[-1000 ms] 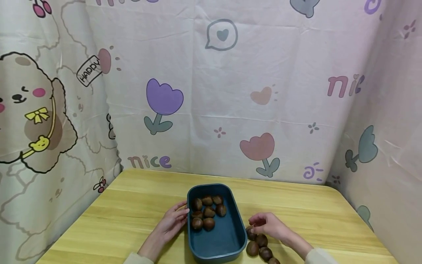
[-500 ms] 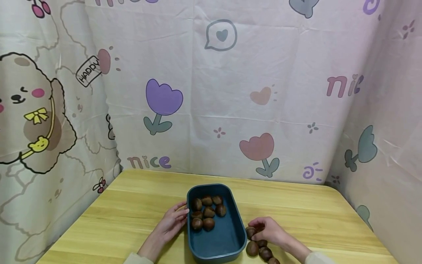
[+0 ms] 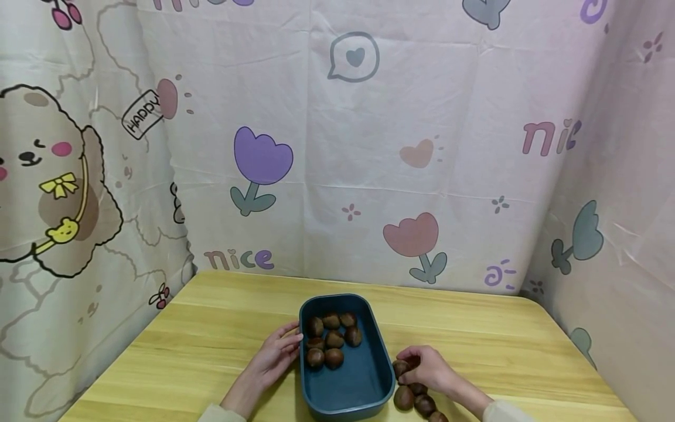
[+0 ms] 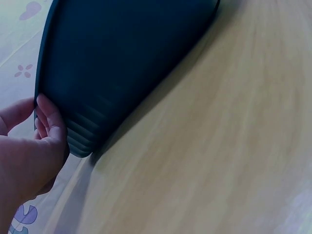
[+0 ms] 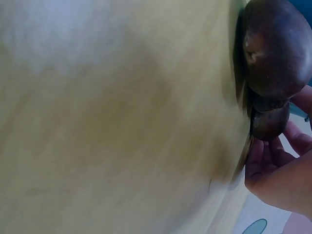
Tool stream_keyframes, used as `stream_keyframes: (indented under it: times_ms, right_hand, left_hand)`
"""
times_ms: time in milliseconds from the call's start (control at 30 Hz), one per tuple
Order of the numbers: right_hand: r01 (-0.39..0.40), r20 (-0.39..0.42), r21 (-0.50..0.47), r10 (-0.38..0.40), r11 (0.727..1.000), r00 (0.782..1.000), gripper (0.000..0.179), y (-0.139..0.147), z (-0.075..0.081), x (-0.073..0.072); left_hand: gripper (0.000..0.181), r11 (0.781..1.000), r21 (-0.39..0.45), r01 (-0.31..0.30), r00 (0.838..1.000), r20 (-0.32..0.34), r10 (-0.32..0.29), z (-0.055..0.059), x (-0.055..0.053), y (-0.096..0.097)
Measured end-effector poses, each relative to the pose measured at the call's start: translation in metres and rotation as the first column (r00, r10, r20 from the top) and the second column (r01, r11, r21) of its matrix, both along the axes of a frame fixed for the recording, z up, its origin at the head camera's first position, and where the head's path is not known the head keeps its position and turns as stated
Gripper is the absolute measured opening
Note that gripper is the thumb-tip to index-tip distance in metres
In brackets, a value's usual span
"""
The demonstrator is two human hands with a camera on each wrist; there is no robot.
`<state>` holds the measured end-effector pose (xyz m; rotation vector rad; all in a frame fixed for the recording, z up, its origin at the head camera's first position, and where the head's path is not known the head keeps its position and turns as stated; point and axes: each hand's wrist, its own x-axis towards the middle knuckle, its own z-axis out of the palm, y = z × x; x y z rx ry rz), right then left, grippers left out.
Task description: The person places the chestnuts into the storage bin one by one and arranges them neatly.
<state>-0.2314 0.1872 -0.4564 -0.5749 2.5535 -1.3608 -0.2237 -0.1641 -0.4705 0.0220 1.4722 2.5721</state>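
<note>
Since a second ago, the right hand (image 3: 431,368) has settled lower over a loose chestnut (image 3: 400,367). At left, the left hand (image 3: 275,356) rests loosely extended fingers against the left wall of a dark blue box (image 3: 348,391). At right, the right thumb and forefinger pinch that chestnut, just beside the box's right wall; four further chestnuts (image 3: 404,398) lie clustered next to it. Counter (image 3: 227,316): yellow wood grain, printed cloth (image 3: 348,123) behind. Box contents: eight chestnuts (image 3: 334,339), grouped toward the far left.

pale printed cloth (image 3: 343,117) hangs behind and beside a wooden table (image 3: 237,299), with 1 purple tulip (image 3: 262,157), 1 pink tulip (image 3: 412,235), 1 cartoon animal (image 3: 68,164).
</note>
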Motion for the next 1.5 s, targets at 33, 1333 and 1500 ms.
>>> stream_keyframes:
  times_ms: [33,1333,1500]
  right_hand:
    - [0.004,-0.007,0.012,-0.003,1.0,1.0,0.035,0.0,0.0,0.0]
    - [-0.084,0.15,-0.176,0.111,0.981,0.982,0.033,-0.055,0.07,-0.021]
    - [-0.113,0.171,-0.181,0.144,0.977,0.975,0.034,-0.069,0.07,-0.019]
  left_hand:
    - [0.036,1.0,-0.001,0.0,1.0,0.003,0.0,0.0,0.0,0.0]
    - [0.033,1.0,0.005,-0.012,1.0,0.016,0.012,-0.001,-0.001,0.0]
    - [0.032,1.0,0.0,-0.008,1.0,0.01,0.008,-0.001,-0.001,0.001]
